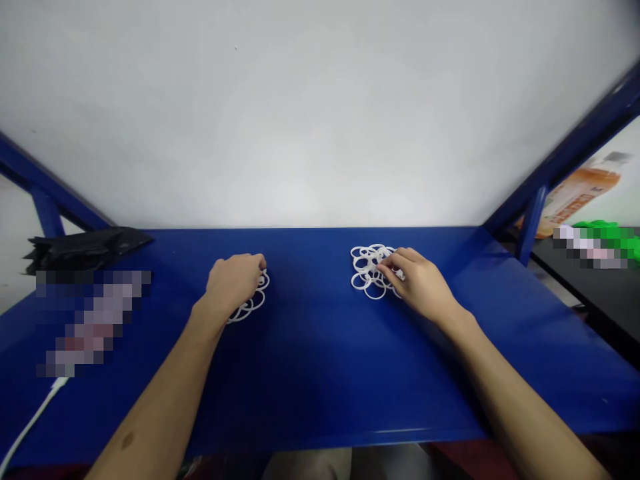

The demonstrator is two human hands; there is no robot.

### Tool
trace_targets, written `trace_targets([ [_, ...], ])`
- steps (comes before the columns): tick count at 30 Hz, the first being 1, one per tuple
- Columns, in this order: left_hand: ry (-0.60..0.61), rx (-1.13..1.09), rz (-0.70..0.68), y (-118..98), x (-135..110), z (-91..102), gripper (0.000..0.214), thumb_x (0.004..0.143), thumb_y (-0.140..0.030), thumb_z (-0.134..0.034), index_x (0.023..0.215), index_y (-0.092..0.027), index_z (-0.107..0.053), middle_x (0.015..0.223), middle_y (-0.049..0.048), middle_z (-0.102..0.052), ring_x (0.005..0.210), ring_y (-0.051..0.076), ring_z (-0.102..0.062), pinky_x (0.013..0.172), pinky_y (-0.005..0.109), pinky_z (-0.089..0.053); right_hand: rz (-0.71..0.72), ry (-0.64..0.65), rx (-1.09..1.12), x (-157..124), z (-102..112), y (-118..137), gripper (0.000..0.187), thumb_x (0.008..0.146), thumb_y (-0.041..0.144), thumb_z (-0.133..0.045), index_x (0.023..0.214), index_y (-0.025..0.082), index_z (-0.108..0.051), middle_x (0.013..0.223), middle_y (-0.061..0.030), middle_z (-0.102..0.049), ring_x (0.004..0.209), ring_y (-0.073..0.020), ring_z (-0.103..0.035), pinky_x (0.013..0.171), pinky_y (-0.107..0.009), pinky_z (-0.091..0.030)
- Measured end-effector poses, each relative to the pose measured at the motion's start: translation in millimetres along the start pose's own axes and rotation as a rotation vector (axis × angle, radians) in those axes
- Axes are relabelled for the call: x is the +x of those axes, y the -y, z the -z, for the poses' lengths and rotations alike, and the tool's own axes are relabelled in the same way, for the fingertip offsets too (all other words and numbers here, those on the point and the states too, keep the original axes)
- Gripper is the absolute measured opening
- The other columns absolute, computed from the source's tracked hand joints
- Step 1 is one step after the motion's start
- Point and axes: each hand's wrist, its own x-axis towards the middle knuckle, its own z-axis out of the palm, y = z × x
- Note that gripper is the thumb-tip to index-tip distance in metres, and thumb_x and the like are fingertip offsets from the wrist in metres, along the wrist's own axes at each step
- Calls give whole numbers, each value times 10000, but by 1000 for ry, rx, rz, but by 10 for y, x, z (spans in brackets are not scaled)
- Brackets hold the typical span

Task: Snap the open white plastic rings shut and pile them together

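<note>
Several thin white rings lie in two clusters on the blue tabletop (310, 373). Over the left cluster of white rings (256, 301) is my left hand (236, 281), its fingers curled down; the back of the hand hides the fingertips and part of the rings. At the right cluster of white rings (369, 272), my right hand (420, 279) reaches in from the right. Thumb and forefinger are brought together in a pinch at the rings, touching the white pieces there. Whether either hand has lifted a ring clear of its cluster I cannot tell.
A crumpled black plastic bag (95, 247) lies at the back left, near a blurred-out object with a white cable (31, 420). Blue frame bars (533, 223) and a pale wall (310, 120) bound the table. Beyond the right bars stand an orange-labelled bottle (575, 197) and something green (613, 237).
</note>
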Motion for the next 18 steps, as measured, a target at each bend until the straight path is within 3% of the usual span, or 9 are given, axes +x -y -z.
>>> trace_targets([
  [3,-190,-124,-111,-104,14,-23,196,916,-233,-503,946,-239,-697,920,63,-730,935,275,-642,809,389,-441,16,-7,6,-3,-19,5,220,990,330,-523,877,199,-659,871,-67,-676,829,-212,-587,714,-338,-482],
  [7,-361,-594,-278,-350,-40,50,181,911,-245,-555,1040,-231,-681,962,33,-721,871,187,-637,832,336,-488,39,-7,4,-12,-45,59,211,997,318,-512,911,199,-663,890,-71,-674,844,-217,-583,713,-336,-483],
  [10,-294,-812,-295,-567,-141,75,184,908,-297,-584,1051,-232,-681,891,11,-712,777,154,-634,735,291,-512,79,1,25,-28,-79,153,218,1005,316,-499,913,201,-660,881,-72,-665,843,-213,-586,731,-340,-485],
  [18,-72,-1005,-477,-1007,-383,-61,79,893,-264,-603,943,-212,-636,783,-22,-677,707,116,-625,685,256,-518,202,104,249,-93,-193,439,301,969,474,-551,907,192,-635,858,-60,-648,829,-196,-588,729,-319,-482],
])
